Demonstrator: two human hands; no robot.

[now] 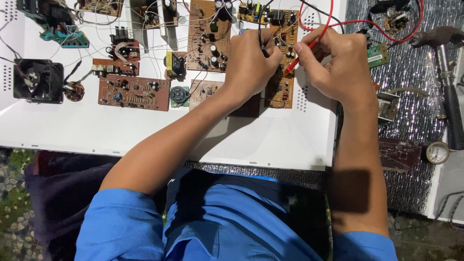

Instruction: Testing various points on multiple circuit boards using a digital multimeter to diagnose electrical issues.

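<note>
Over the brown circuit board (282, 72), the left hand (251, 60) pinches a black probe (262, 46) and the right hand (333, 60) a red probe (302, 55); steady tips should avoid bridging neighbouring joints.

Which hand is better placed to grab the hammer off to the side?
The right hand, probably. The hammer lies on the silver mat on that side, while the left hand is farther away over the circuit board. The right would first need to drop its red probe.
</note>
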